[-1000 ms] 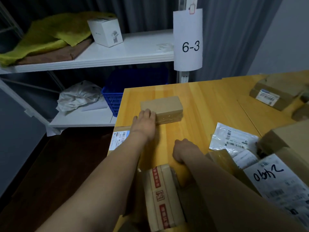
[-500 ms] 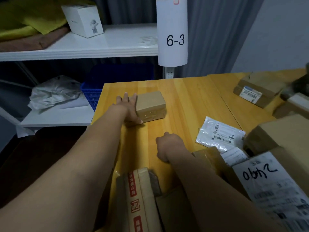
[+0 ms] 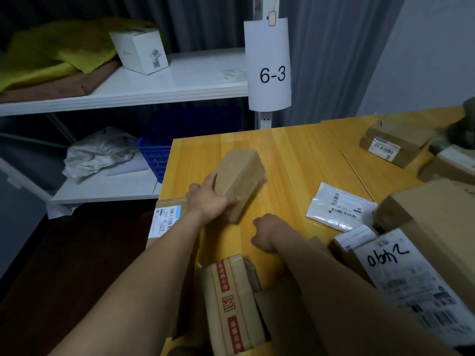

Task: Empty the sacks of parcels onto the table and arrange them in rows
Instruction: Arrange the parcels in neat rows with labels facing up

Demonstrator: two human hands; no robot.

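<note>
Head: two hands (image 3: pixel 210 199); perhaps nine parcels (image 3: pixel 239 181)

Grey curtain (image 3: pixel 321 60) behind white shelving (image 3: pixel 167 86), pale wall (image 3: pixel 424 47) at right, dark floor (image 3: pixel 64 265) left of the wooden table (image 3: pixel 295 150).

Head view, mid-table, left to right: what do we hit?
Labelled parcel at the far left → left hand → plain brown box it grips → right hand → white mailer bag → large cardboard box.
</note>
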